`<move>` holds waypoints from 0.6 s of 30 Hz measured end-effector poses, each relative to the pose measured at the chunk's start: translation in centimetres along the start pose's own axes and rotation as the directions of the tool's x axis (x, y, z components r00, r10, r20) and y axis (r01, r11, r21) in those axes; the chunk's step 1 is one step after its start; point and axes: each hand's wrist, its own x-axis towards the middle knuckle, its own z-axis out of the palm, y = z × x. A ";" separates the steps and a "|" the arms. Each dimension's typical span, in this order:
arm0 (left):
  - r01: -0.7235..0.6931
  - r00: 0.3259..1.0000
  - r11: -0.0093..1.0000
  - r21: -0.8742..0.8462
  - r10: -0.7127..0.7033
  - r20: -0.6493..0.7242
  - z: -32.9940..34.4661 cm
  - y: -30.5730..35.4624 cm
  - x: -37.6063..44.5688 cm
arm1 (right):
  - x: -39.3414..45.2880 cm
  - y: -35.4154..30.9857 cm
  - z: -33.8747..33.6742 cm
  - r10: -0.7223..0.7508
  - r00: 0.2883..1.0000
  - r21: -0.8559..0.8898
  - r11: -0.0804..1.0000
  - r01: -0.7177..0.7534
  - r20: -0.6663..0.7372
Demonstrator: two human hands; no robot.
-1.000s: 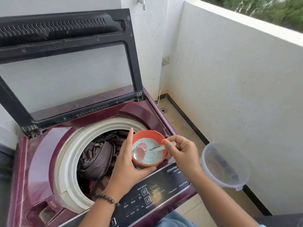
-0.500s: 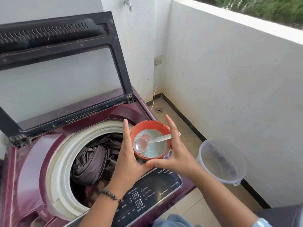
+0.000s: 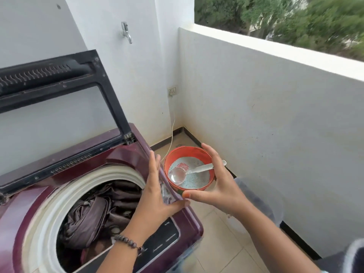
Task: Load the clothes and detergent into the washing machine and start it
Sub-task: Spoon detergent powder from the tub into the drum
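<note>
We see the washing machine [image 3: 183,223], a maroon top-loader, with its dark-framed lid [image 3: 59,91] standing raised at the back. Inside the white-rimmed drum [image 3: 45,213] lie crumpled dark brown clothes [image 3: 92,215]. To the right of the machine, above the floor, we find an orange bowl [image 3: 171,156] holding pale blue detergent powder [image 3: 199,178] with a patch of red specks; a clear plastic scoop [image 3: 178,175] rests in it, its white handle leaning over the right rim.

Left wrist: we wear a bracelet of dark round beads [image 3: 129,242], lower centre of the frame.
Forearms: ours are bare, no sleeves on either.
Lower right corner: we see a dark garment with a pale edge [image 3: 352,257], blurred.
</note>
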 end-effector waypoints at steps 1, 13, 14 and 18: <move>-0.004 1.000 0.999 0.036 0.004 -0.007 0.8 0.6 0.4 | -0.3 0.2 -1.3 0.004 1.000 -0.003 1.000 -0.004 -0.014; -0.174 0.982 0.983 0.053 0.168 0.091 13.8 8.6 5.8 | -4.4 3.3 -17.7 0.019 0.965 -0.070 0.997 -0.039 -0.261; -0.185 0.979 0.981 0.057 0.179 0.098 14.6 9.1 6.1 | -4.7 3.5 -18.8 0.021 0.960 -0.076 0.996 -0.044 -0.278; -0.218 0.966 0.974 0.055 0.207 0.156 18.8 11.7 7.2 | -6.3 4.5 -23.4 0.024 0.935 -0.113 0.991 -0.068 -0.353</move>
